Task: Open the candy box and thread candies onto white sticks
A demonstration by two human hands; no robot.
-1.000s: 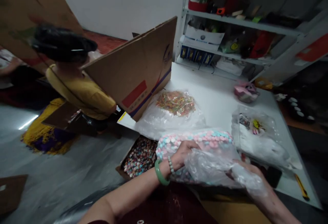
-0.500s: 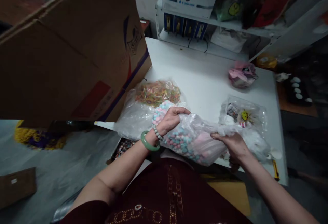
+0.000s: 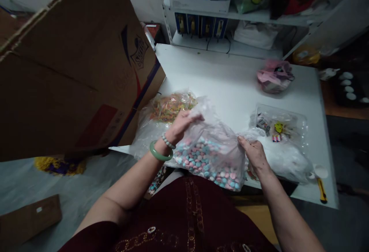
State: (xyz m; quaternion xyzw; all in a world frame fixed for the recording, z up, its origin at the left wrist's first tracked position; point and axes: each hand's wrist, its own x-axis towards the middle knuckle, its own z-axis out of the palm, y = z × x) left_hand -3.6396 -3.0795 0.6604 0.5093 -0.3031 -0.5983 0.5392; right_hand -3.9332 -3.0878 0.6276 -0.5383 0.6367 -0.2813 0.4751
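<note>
A clear plastic bag (image 3: 215, 156) of small round pink, blue and white pieces hangs at the table's front edge, close to my body. My left hand (image 3: 181, 126) grips the upper left of its loose plastic, thumb and fingers closed on the film. On the other side, my right hand (image 3: 253, 152) pinches the bag's gathered right corner. The pieces lie in the bottom of the bag. Just behind my left hand lies another clear bag (image 3: 170, 108) with orange, yellow and green bits in it.
A large cardboard box (image 3: 86, 75) stands at the left. Right of my hands are a clear plastic tray (image 3: 296, 125), white plastic (image 3: 285, 159) and a yellow cutter (image 3: 322, 190). A pink bag (image 3: 275, 76) sits farther back, below shelves (image 3: 207, 46).
My hands have pulled the bag's top up and spread it, and the pieces have settled lower. The left hand has moved slightly left and up. The view has shifted a little.
</note>
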